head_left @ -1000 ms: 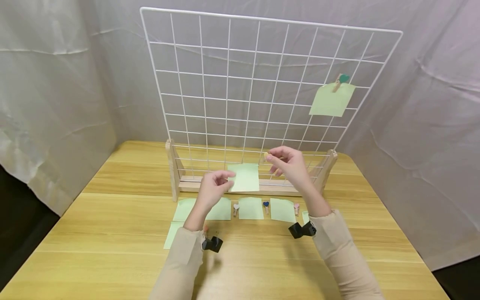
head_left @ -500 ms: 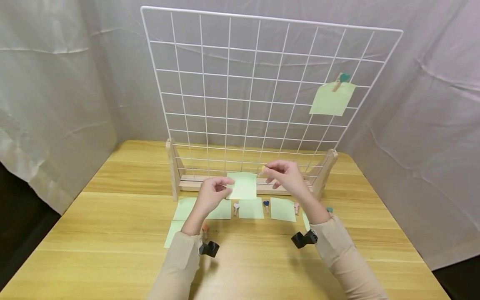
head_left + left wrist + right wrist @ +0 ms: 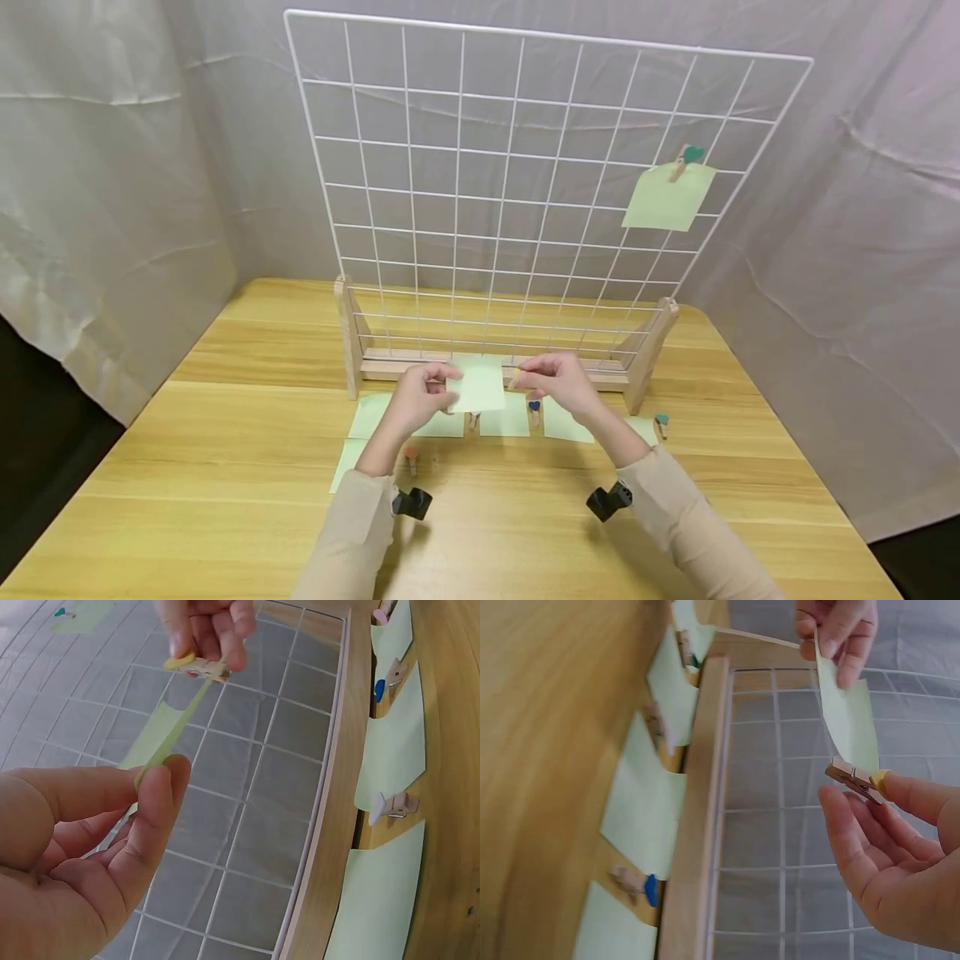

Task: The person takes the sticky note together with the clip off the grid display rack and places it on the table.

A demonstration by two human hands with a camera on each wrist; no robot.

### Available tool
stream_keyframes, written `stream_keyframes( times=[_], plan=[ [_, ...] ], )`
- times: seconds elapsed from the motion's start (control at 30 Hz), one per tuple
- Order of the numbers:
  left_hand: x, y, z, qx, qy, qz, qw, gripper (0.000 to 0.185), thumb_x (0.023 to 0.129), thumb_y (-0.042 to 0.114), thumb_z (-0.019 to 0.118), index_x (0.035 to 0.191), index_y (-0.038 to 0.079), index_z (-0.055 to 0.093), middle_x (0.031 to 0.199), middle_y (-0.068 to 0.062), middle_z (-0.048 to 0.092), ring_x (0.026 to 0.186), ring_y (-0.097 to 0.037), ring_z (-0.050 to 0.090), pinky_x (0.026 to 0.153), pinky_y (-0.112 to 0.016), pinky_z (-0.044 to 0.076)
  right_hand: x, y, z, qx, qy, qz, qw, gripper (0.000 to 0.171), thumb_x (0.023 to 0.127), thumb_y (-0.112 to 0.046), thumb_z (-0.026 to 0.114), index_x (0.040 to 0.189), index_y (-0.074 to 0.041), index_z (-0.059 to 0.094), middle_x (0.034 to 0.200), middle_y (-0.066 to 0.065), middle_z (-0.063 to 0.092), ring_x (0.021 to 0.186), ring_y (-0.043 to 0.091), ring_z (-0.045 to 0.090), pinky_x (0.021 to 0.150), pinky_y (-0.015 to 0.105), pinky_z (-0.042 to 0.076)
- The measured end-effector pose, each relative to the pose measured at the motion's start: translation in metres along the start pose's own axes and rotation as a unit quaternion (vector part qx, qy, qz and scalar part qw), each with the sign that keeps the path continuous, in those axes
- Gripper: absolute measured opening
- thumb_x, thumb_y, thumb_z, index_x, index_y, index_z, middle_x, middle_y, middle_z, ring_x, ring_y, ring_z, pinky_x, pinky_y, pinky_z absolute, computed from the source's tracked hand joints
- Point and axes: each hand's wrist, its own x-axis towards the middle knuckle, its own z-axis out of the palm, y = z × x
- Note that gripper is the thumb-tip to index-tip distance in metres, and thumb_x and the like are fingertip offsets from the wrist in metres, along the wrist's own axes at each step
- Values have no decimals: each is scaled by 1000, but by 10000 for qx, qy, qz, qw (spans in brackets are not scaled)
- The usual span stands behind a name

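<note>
My left hand (image 3: 416,398) pinches the left edge of a pale green paper note (image 3: 477,385) between thumb and fingers. The note is held up in front of the foot of the white wire grid (image 3: 495,200). Close to the note's right edge, my right hand (image 3: 566,383) pinches a small wooden clothespin (image 3: 851,780) with a yellow heart on it. In the right wrist view the clothespin lies right at the note's edge; the left wrist view also shows it meeting the paper's far end.
A wooden stand (image 3: 652,350) carries the grid. At the grid's upper right, a teal-heart clothespin (image 3: 686,158) holds another green note (image 3: 670,198). Several green notes and heart clothespins, including a blue one (image 3: 535,412) and an orange one (image 3: 412,460), lie on the table before the stand.
Both hands have come down and nearer, carrying the note and the clothespin lower. My right hand has moved left, so the clothespin has closed in on the note.
</note>
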Motion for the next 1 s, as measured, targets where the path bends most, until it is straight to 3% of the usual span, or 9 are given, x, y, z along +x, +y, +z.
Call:
stream_keyframes(
  times=[0.1, 0.23, 0.4, 0.5, 0.6, 0.8, 0.93, 1.0],
  plan=[
    [-1, -4, -1, 50, -61, 5, 10000, 23, 75, -10, 62, 97, -4, 62, 63, -6, 55, 49, -12, 48, 46, -25, 42, -1, 8, 2, 46, -118, 40, 9999, 21, 84, 0, 59, 97, 15, 58, 83, 18, 65, 72, 21, 64, 66, 41, 51],
    [-2, -9, -1, 59, -103, -49, 9999, 23, 74, -11, 62, 96, -5, 62, 83, -11, 60, 55, -18, 54, 50, -27, 47, -1, 16, 4, 38, -260, -13, 9997, 20, 84, 1, 58, 96, 17, 57, 82, 19, 64, 73, 27, 63, 68, 46, 50],
    [-6, -13, -1, -86, -303, -155, 9994, 23, 76, -11, 61, 98, -8, 61, 104, -18, 58, 67, -30, 59, 57, -34, 51, -4, 23, 6, 5, -380, 6, 9993, 22, 84, -1, 58, 97, 17, 56, 83, 18, 63, 78, 35, 60, 69, 38, 51],
    [-8, -14, -1, -49, -423, -254, 9988, 22, 77, -10, 61, 98, -7, 61, 101, -17, 59, 66, -27, 59, 58, -34, 51, -6, 26, 7, 50, -433, 9, 9991, 23, 84, 0, 58, 98, 18, 55, 84, 19, 63, 74, 29, 61, 67, 31, 52],
    [-11, -17, -2, 59, -502, -325, 9982, 20, 77, -9, 61, 97, -5, 62, 94, -13, 61, 63, -20, 58, 57, -34, 51, -7, 29, 9, 107, -487, 57, 9987, 22, 84, 1, 57, 97, 19, 55, 82, 19, 62, 71, 24, 62, 66, 32, 52],
    [-22, -2, -5, 201, -669, -428, 9966, 19, 78, -11, 57, 97, -10, 60, 89, -18, 60, 59, -21, 55, 61, -43, 50, -8, 34, 13, 132, -625, 108, 9979, 21, 84, 1, 57, 95, 20, 55, 77, 20, 62, 69, 28, 62, 65, 37, 52],
    [-26, 1, -6, 292, -645, -455, 9965, 19, 78, -12, 55, 96, -10, 60, 90, -19, 59, 59, -22, 54, 61, -42, 50, -11, 33, 16, 131, -698, 106, 9974, 21, 85, 2, 55, 96, 20, 54, 78, 23, 61, 69, 30, 62, 65, 39, 52],
    [-25, -6, -6, 311, -622, -462, 9965, 19, 78, -12, 55, 96, -10, 61, 91, -17, 59, 59, -22, 54, 60, -41, 50, -12, 34, 17, 145, -716, 102, 9973, 21, 85, 3, 55, 97, 20, 53, 79, 23, 61, 68, 29, 62, 65, 40, 52]
  ],
)
